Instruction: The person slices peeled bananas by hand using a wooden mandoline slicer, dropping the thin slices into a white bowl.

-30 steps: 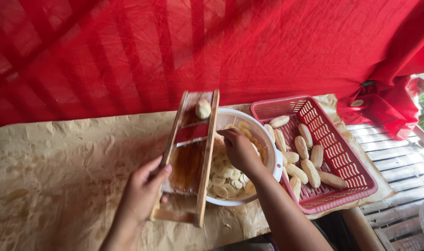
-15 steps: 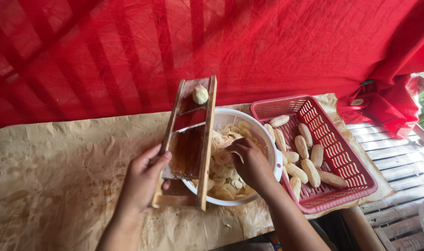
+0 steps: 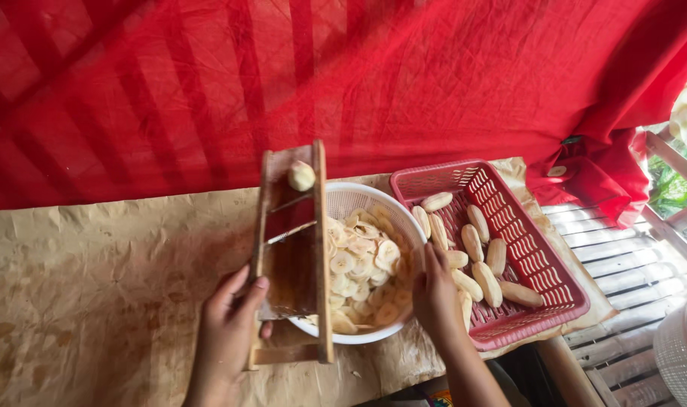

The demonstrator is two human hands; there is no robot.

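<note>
Left hand: the left hand (image 3: 226, 332) comes up from the bottom edge, fingers curled round the lower left rail of the wooden slicer (image 3: 292, 256), thumb lying up along its edge; it has a closed hold on the frame.
Right hand: the right hand (image 3: 436, 294) reaches in from the lower right, fingers pointing up and loosely together, resting against the right rim of the white bowl (image 3: 358, 200); whether it grips the rim or anything else cannot be told.
Slicer: leans across the bowl's left side, tilted, its foot on the brown paper (image 3: 94, 286).
Banana stub: a small peeled banana piece (image 3: 301, 175) sits at the slicer's top end.
Bowl: holds banana slices (image 3: 358, 264).
Basket: a red plastic basket (image 3: 562, 290) touches the bowl on the right, with whole peeled bananas (image 3: 479, 256) inside.
Backdrop: red cloth (image 3: 321, 75) hangs behind.
</note>
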